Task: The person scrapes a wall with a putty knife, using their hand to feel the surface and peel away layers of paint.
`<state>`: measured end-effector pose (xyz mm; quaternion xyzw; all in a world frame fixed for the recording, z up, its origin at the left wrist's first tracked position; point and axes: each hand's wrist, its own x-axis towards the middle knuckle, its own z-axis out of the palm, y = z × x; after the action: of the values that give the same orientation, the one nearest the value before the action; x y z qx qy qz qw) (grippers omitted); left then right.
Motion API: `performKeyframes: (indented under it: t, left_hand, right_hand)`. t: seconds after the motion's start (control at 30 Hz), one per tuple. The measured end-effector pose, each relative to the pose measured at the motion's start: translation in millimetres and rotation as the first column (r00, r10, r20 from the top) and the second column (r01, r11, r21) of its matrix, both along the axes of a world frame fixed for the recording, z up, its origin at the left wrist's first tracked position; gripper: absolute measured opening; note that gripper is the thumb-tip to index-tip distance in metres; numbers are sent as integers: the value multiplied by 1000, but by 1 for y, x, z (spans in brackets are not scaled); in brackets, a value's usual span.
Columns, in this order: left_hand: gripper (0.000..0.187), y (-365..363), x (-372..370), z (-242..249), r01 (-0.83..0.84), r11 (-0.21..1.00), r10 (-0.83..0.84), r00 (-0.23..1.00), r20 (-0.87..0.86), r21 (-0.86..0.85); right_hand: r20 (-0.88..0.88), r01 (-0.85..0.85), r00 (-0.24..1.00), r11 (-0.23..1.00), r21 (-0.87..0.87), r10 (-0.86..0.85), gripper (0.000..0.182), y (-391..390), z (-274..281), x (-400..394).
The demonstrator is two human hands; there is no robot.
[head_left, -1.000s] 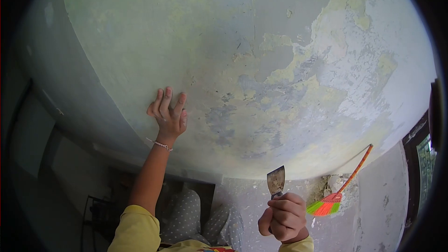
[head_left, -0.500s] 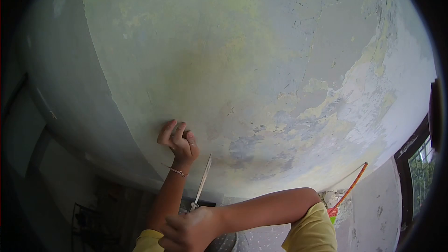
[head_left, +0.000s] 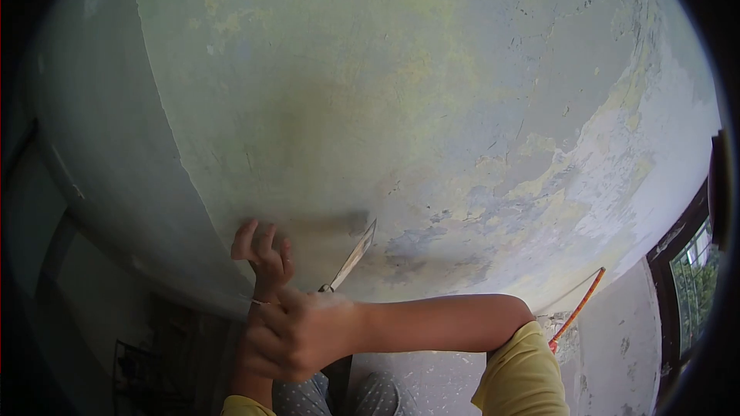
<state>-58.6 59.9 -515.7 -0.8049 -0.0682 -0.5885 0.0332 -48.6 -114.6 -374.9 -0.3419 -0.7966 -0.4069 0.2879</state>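
In front of me is a wall [head_left: 324,139] with patchy, peeling paint in green, yellow and grey. My right hand [head_left: 304,335] is closed around the handle of a scraper [head_left: 354,254]. Its pale metal blade points up and to the right, with the tip close to the wall. Past my right hand, on its left, my left hand [head_left: 266,254] is raised at the wall with its fingers apart and bent, holding nothing. A bracelet is partly visible on the left wrist.
An orange stick [head_left: 578,310] leans at the lower right wall. Beyond it is a barred window [head_left: 691,289] with a dark frame. A dark metal rack [head_left: 146,374] stands at the lower left. My legs in dotted trousers [head_left: 381,394] show below.
My right hand and the scraper have moved up, bringing the blade nearer the wall and tilting it further right. My left hand has shifted left and slightly down.
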Motion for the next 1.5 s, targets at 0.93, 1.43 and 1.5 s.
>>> performKeyframes:
  t: [0.93, 1.43, 1.5]
  left_hand:
    - [54, 110, -16, -27, -35, 956, 127, 944, 304, -292]
    - [56, 55, -71, -101, 3, 956, 132, 890, 437, -294]
    - [51, 25, -81, -110, 91, 880, 217, 796, 565, -466]
  right_hand:
    - [-815, -834, 529, 320, -449, 237, 17, 116, -94, -6]
    - [-762, -694, 640, 500, -518, 99, 22, 79, -91, 32]
    - [-779, -726, 613, 484, -489, 132, 23, 42, -114, 41]
